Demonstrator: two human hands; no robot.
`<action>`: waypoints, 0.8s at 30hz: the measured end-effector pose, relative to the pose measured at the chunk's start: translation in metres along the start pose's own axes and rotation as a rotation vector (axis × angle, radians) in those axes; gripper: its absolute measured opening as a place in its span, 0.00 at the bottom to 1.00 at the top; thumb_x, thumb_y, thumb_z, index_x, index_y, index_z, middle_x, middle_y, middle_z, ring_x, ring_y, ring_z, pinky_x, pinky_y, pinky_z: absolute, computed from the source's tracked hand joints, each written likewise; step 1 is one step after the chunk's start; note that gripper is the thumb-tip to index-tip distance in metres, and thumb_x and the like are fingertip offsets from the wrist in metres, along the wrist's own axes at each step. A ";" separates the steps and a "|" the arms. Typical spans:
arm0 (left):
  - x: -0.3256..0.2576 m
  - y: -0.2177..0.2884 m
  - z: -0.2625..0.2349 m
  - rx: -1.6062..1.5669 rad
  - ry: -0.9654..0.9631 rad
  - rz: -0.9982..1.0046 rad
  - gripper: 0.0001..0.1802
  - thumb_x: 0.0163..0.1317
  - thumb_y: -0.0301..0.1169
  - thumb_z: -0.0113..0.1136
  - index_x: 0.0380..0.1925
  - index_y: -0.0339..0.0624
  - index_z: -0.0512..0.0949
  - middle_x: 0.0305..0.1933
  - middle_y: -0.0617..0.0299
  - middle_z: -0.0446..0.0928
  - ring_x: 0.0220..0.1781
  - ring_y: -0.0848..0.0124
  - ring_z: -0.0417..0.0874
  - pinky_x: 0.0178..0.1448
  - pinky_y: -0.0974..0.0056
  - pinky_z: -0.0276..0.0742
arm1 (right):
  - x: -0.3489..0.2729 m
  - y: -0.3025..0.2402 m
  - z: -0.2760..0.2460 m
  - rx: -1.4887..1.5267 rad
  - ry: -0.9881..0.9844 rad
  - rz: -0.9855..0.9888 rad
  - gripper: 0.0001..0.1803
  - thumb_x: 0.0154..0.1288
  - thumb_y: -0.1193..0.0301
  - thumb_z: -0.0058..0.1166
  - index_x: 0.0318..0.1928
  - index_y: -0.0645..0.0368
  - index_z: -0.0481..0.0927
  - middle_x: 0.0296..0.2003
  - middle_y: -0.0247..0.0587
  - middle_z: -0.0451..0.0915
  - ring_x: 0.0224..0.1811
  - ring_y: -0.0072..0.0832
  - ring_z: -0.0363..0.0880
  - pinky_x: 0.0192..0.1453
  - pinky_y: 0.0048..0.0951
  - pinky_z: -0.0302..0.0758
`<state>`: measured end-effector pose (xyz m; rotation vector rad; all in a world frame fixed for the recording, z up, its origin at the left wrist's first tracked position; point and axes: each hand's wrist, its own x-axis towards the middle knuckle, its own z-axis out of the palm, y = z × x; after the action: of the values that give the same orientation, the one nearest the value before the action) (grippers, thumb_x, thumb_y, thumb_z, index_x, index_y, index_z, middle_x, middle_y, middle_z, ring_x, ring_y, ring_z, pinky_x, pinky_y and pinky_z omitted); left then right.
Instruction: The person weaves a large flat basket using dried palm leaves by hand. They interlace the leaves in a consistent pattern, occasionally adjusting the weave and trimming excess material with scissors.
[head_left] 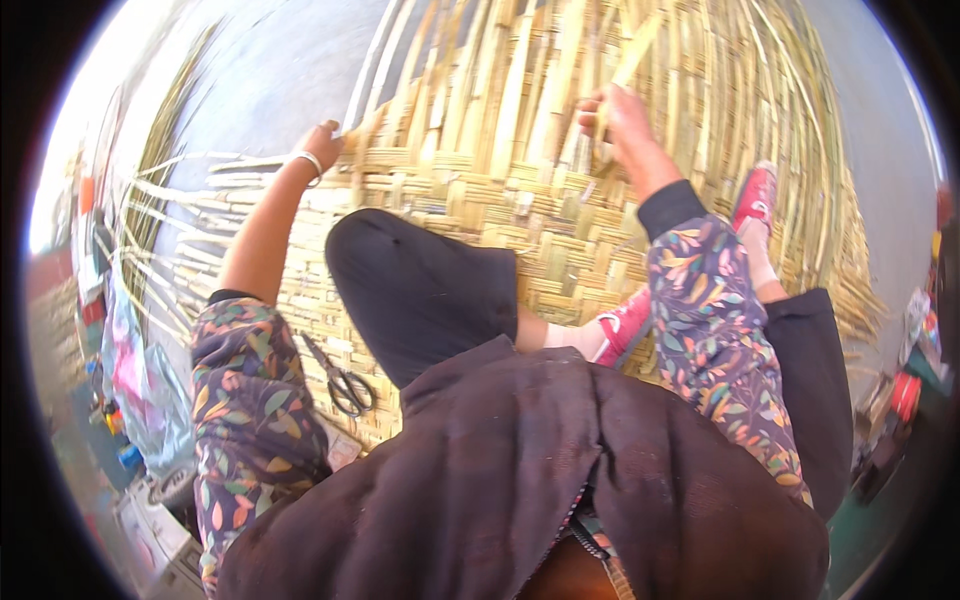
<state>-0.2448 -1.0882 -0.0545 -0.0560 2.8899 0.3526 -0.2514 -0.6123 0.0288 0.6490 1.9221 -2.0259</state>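
A large mat of flat yellow reed strips (580, 235) lies under me, woven close near my legs, with long loose strips (515, 100) running away from me at the far side. My right hand (625, 122) is closed on a pale reed strip (637, 52), which slants up to the right above the others. At the left edge of the weave, my left hand (325, 147), with a bracelet on its wrist, has its fingers closed at the end of a tan reed strip (368, 128). That strip is blurred.
Dark scissors (345, 385) lie on the mat by my left forearm. Unwoven strip ends (165, 190) fan out at the left, beside a bundle of thin green stalks (165, 130). My bent knee (400, 270) and pink shoes (625, 322) rest on the mat. A plastic bag (150, 390) sits at left.
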 end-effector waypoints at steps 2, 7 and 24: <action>-0.019 -0.005 0.003 0.007 -0.093 -0.058 0.19 0.59 0.36 0.55 0.48 0.38 0.76 0.50 0.42 0.76 0.55 0.50 0.74 0.59 0.56 0.69 | 0.005 0.001 -0.003 -0.037 0.016 0.038 0.13 0.63 0.68 0.39 0.39 0.66 0.70 0.32 0.48 0.77 0.30 0.34 0.82 0.30 0.33 0.82; -0.031 0.037 -0.031 0.323 -0.223 -0.016 0.19 0.58 0.42 0.53 0.48 0.49 0.78 0.46 0.55 0.80 0.53 0.59 0.77 0.58 0.53 0.65 | 0.019 -0.001 -0.003 -0.111 -0.071 0.168 0.14 0.63 0.70 0.36 0.42 0.68 0.67 0.35 0.46 0.71 0.31 0.41 0.83 0.26 0.34 0.81; -0.017 0.064 -0.092 0.281 -0.238 0.135 0.11 0.58 0.39 0.57 0.35 0.45 0.79 0.31 0.51 0.79 0.37 0.52 0.79 0.41 0.53 0.73 | 0.018 -0.010 0.015 -0.413 -0.138 0.178 0.23 0.67 0.67 0.33 0.55 0.74 0.60 0.42 0.53 0.70 0.33 0.40 0.83 0.29 0.33 0.81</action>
<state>-0.2530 -1.0479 0.0515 0.2144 2.6817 -0.0273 -0.2739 -0.6246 0.0283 0.5372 2.0313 -1.4656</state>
